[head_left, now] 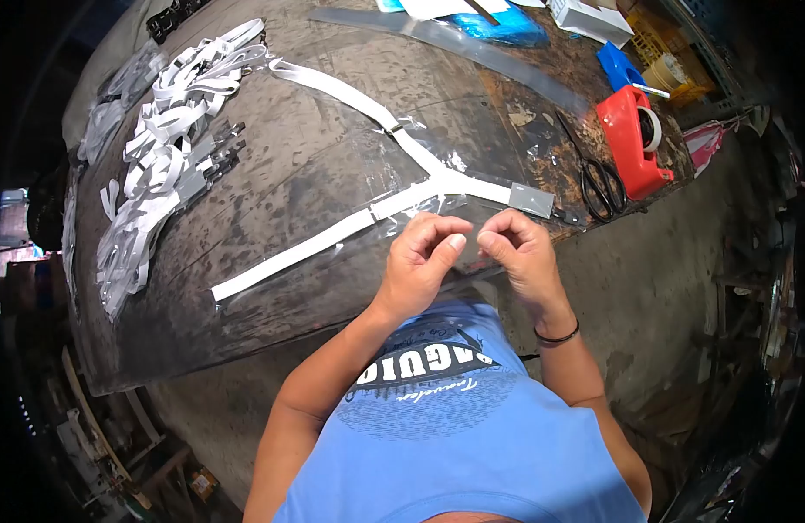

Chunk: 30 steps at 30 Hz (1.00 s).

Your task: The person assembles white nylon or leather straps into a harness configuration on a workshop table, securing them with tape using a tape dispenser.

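My left hand [420, 260] is closed in a pinch, thumb against fingers, just over the table's near edge. Close beside it, my right hand [526, 259] makes a similar pinch, the fingertips almost meeting. Whatever lies between the fingers is too small to make out. Beyond both hands, a pair of white Y-shaped suspenders [320, 246] lies spread flat, with dark metal sliders on the straps. A grey card [531, 200] wraps its right-hand end, near a black clip. Clear plastic film [359, 179] shows under and around the straps.
Bundled white suspenders [163, 166] are heaped at the left. On the right stand a red tape dispenser [627, 144] and black-handled scissors [603, 187]. A long translucent strip [472, 54] crosses the back, near blue plastic packs [503, 28]. The worn dark table [246, 205] ends just before my body.
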Tool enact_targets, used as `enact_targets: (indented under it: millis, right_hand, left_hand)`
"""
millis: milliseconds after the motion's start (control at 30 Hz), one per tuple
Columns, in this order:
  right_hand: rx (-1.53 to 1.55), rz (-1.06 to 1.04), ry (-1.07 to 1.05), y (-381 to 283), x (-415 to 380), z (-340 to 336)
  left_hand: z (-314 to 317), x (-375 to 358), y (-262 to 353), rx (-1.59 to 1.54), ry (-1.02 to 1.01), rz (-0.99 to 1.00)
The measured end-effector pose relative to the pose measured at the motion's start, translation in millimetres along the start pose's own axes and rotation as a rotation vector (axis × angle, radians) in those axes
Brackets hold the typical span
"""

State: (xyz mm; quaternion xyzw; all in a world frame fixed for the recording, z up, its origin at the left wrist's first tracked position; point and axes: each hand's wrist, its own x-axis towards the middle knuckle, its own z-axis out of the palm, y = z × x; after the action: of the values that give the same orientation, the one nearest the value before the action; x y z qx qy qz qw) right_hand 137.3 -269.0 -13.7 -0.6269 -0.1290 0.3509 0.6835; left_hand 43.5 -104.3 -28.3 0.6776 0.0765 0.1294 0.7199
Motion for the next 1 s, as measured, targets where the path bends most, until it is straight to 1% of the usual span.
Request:
enact_targets:
  millis: [33, 67, 100, 133, 167, 200, 233, 267, 300, 333, 367, 400, 600, 733, 800, 833, 900, 933, 1000]
  right_hand:
    - [0.001, 0.003, -0.005, 0.8, 2.4, -1.0]
    - [-0.168, -0.134, 0.076, 2.6, 5.3, -4.9]
    - [-0.336, -0.271, 0.159, 4.8, 8.3, -10.0]
    - [-0.376, -0.273, 0.215, 7.5, 12.8, -17.1]
    - [-0.376, -0.271, 0.212, 6.3, 17.9, -21.1]
    - [-0.449, -0.373, 0.298, 4.1, 24.0, -23.8]
    - [-0.52, -0.474, 0.387, 1.8, 30.3, -26.1]
    - [-0.709, -0.567, 0.386, -1.2, 37.2, -28.3]
    - [-0.706, -0.562, 0.388, -1.1, 44.9, -31.5]
    - [-0.841, -0.609, 0.352, 1.5, 52.7, -34.9]
    - [-0.977, -0.657, 0.313, 4.9, 60.3, -37.7]
    - [-1.023, -0.662, 0.306, 9.3, 66.6, -39.6]
    - [-1.11, -0.599, 0.278, 25.0, 73.4, -37.0]
    - [-1.176, -0.597, 0.278, 25.4, 72.5, -35.7]
    - [-1.181, -0.599, 0.282, 26.4, 72.9, -36.1]
    - [-1.19, -0.604, 0.285, 26.9, 73.3, -35.9]
    - [-1.18, -0.599, 0.281, 27.3, 72.8, -35.7]
    - [-1.176, -0.594, 0.28, 27.4, 72.4, -36.3]
    - [-1.17, -0.596, 0.281, 27.5, 72.9, -36.8]
  left_hand:
    - [-3.1, 1.4, 1.6, 0.217, -0.023, 0.142]
    - [-6.6, -0.3, 6.5, 0.293, -0.058, 0.067]
    - [-11.4, 1.9, 4.5, 0.293, -0.056, 0.064]
    - [-16.9, 6.9, 0.4, 0.522, 0.017, 0.231]
    - [-23.1, 12.0, -1.9, 0.751, 0.091, 0.399]
    - [-31.8, 16.0, -1.4, 0.91, 0.12, 0.379]
    - [-41.1, 20.7, -6.0, 0.911, 0.119, 0.377]
    - [-50.5, 25.3, -14.9, 0.979, 0.176, 0.324]
    - [-57.1, 30.3, -19.8, 1.047, 0.232, 0.27]
    - [-62.2, 33.7, -23.5, 1.049, 0.227, 0.268]
    - [-66.5, 37.3, -26.5, 1.108, 0.197, 0.176]
    - [-68.1, 41.5, -26.3, 1.165, 0.167, 0.084]
    - [-63.8, 61.5, -30.1, 1.14, 0.063, -0.031]
    - [-59.3, 64.0, -30.9, 1.178, 0.052, -0.043]
    - [-58.2, 63.1, -34.2, 1.2, 0.082, 0.027]
    - [-57.6, 62.6, -34.1, 1.205, 0.083, 0.024]
    - [-54.3, 61.6, -31.0, 1.242, 0.125, 0.124]
    - [-51.1, 60.1, -28.2, 1.243, 0.123, 0.124]
    - [-40.9, 55.1, -22.6, 1.138, 0.102, 0.308]
